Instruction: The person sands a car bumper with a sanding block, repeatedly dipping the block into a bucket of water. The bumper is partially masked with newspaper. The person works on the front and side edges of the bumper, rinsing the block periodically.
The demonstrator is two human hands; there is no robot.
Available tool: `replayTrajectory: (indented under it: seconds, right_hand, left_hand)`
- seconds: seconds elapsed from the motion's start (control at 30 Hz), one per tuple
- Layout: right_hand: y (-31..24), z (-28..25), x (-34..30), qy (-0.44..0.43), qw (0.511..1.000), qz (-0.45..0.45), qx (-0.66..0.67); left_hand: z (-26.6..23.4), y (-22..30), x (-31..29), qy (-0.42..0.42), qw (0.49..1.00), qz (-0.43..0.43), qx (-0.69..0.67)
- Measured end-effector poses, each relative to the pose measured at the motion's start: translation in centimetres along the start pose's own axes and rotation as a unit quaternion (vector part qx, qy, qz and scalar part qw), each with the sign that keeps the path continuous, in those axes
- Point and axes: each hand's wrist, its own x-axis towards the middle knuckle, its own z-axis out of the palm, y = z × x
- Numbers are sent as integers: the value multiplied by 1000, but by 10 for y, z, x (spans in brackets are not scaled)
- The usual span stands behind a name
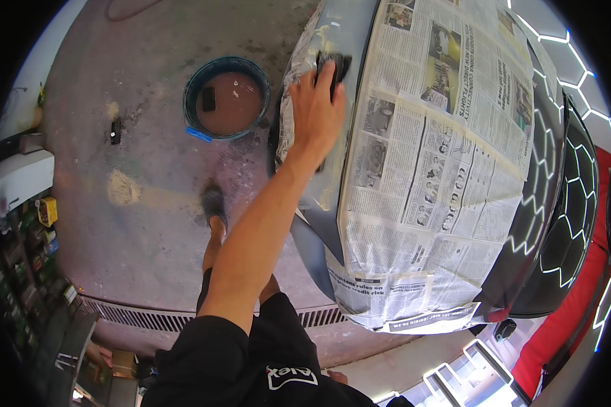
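Note:
My left hand (317,112) reaches far forward, its fingers bent round a black sanding block (343,66), which is smeared by motion. The block is against a grey, primed strip of car body panel (344,30) with yellowish patches. Right beside the hand, newspaper sheets (448,156) cover a broad part of the car. More masking paper runs along the panel's left edge. A small dark thing shows on the panel below my wrist, too hidden to name. My right hand is not in view; a bit of skin at the lower edge is too unclear to tell.
A dark round tub (190,112) of murky brownish water, with a black block (209,99) in it, stands left of the car. A small black object (115,131) lies on the stained floor. A drain grate (149,319) crosses behind my feet. Cluttered shelves (34,251) line the left.

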Motion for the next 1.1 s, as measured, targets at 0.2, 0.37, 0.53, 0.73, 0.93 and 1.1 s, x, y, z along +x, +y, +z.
replayTrajectory:
  seconds: [0.2, 0.37, 0.53, 0.73, 0.93, 1.1]
  right_hand:
    - [-28, 5, -6, -1, 992, 123, 36]
    - [20, -4, -4, -42, 996, 59, 49]
    - [5, 17, 3, -34, 998, 37, 32]
    - [-5, -18, 7, -46, 988, 137, 58]
    - [-23, -12, -11, -8, 978, 157, 136]
    - [-45, -43, -25, -14, 977, 174, 121]
  left_hand:
    - [-17, 1, -67, 8, 998, 51, -27]
    - [0, -32, 53, -4, 1000, 24, -3]
    - [-28, -23, -65, -6, 998, 55, -16]
    - [-15, -28, 45, -21, 999, 29, -31]
    - [-42, -29, -70, -68, 997, 7, -30]
    - [-28, -46, 34, -65, 996, 19, -60]
